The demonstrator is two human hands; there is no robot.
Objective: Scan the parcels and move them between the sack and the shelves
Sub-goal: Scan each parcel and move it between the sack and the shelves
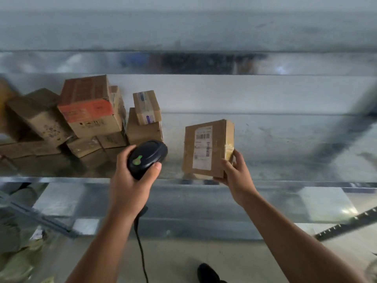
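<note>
Parcel [206, 150], a flat brown carton with a white barcode label [202, 148] facing the head camera, stands upright at the front of the metal shelf [285, 144], and the right hand [236, 178] grips its lower right corner with thumb and fingers curled round the edge. Just left of it, the left hand [128, 180] is wrapped round a black handheld scanner [149, 156] with a green spot on top, its nose toward the shelf and its cable [140, 248] hanging below the wrist. Farther left on the same shelf lies a jumbled stack of cartons [89, 111], apart from the held parcel.
</note>
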